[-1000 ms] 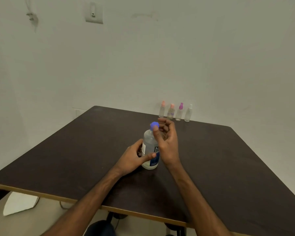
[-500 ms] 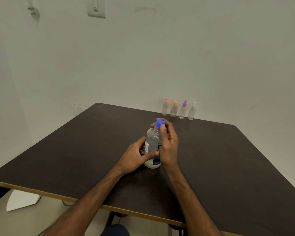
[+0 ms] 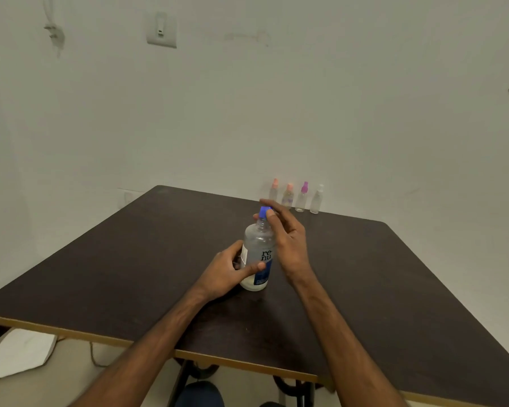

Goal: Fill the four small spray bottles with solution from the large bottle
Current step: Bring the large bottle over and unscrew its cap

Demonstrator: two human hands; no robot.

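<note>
The bottle (image 3: 257, 239) carries the only words that can be read: dark letters "re-" above "nu" on its clear front; under them the label (image 3: 262, 277) is blue, with small white lines too fine to read; the thumb of the left hand (image 3: 224, 271) covers a part of it.

L grip (image 3: 224, 271) holds lg bottle (image 3: 257, 245) upright, R grip (image 3: 288, 245) pinches blue cap (image 3: 265, 212)

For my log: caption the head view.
Left hand holds the large bottle while right hand pinches its blue cap; four small spray bottles behind.
</note>
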